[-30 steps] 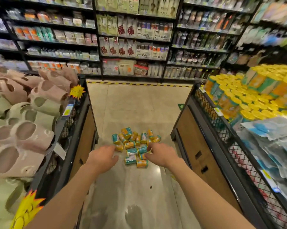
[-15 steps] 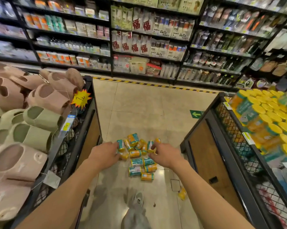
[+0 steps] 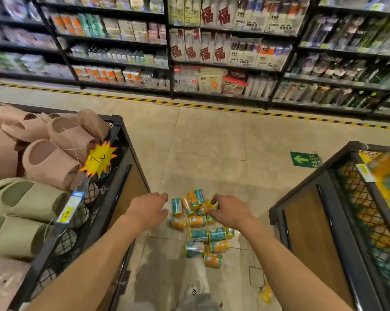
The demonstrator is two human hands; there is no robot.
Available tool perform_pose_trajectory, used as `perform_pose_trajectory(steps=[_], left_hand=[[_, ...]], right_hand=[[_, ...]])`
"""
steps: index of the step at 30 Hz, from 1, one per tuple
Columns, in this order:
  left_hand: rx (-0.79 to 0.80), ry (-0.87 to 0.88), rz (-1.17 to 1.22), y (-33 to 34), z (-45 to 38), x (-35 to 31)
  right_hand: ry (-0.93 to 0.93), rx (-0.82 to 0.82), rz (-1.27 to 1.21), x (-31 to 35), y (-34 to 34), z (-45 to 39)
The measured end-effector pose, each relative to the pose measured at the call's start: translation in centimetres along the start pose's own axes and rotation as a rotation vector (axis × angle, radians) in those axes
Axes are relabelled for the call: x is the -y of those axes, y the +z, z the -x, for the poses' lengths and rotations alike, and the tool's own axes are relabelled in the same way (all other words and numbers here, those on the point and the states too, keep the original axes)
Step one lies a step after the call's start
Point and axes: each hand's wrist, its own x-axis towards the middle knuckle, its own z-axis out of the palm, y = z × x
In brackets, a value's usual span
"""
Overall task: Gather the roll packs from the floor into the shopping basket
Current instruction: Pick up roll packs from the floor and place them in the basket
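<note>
Several small roll packs (image 3: 198, 223), teal and orange-yellow, lie in a loose pile on the tiled aisle floor between two display bins. One more yellow pack (image 3: 265, 294) lies apart, near the foot of the right bin. Both my arms stretch out over the pile. My left hand (image 3: 149, 209) hovers at the pile's left edge, palm down with loosely curled fingers, holding nothing. My right hand (image 3: 231, 213) hovers over the pile's right side, its fingers bent downward; nothing shows in its grip. No shopping basket is in view.
A black wire bin of pink and green slippers (image 3: 43, 167) stands at the left. At the right is a second bin (image 3: 319, 221) holding yellow goods. Stocked shelves (image 3: 212, 52) line the far side behind yellow-black floor tape. My shoe (image 3: 196, 288) shows below.
The view has moved forward and tipped, so the pile sits closer and lower. Both hands have stayed stretched out over the pile, and my shoe has come into view.
</note>
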Motion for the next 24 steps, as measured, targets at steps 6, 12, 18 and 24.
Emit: perform_pose_trajectory(steps=[6, 12, 18, 24], left_hand=[[0.073, -0.047, 0.002, 0.7, -5.6, -0.1], [0.156, -0.015, -0.011, 2.9, -9.0, 1.0], [0.217, -0.044, 0.095, 6.2, -13.4, 3.9], [0.288, -0.041, 0.128, 13.0, -20.6, 6.9]], right_hand=[[-0.001, 0.039, 0.003, -2.6, 0.0, -4.7], [0.040, 0.078, -0.015, -3.8, 1.0, -9.0], [0.068, 0.120, -0.018, -3.8, 3.7, -13.9], [0.094, 0.160, -0.029, -4.7, 9.6, -21.0]])
